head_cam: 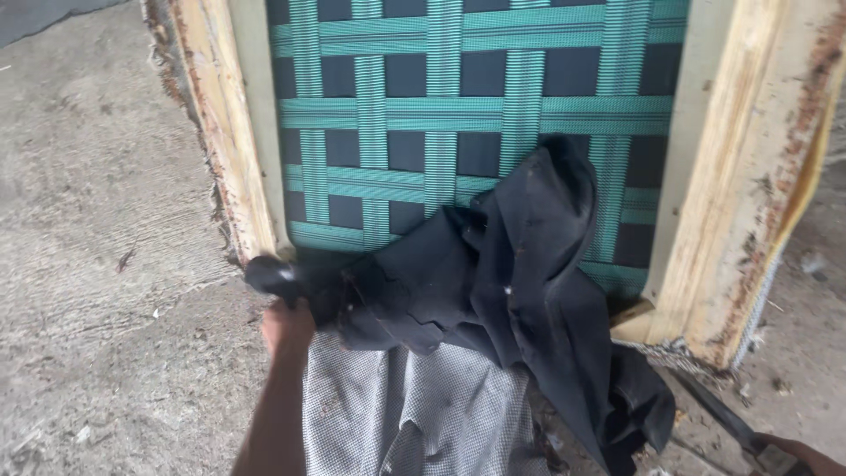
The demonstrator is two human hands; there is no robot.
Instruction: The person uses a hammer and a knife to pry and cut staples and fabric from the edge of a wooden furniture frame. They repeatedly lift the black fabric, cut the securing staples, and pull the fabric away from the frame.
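A limp black fabric (511, 282), dull and creased, drapes in folds over the lower edge of a raw wooden frame (225, 132) with rough, stained rails. Green webbing straps (441, 115) cross in a woven grid inside it, above both hands. The left hand (286, 324), arm stretched forward, is closed on the fabric's bunched corner; its fingers are buried in the cloth. Just right of it hangs a grey checked cloth (423, 410). The right hand (793, 454), cut off at the corner, grips a dark tool (714, 410), its tip hidden. Coarse concrete floor (97, 220) lies left.
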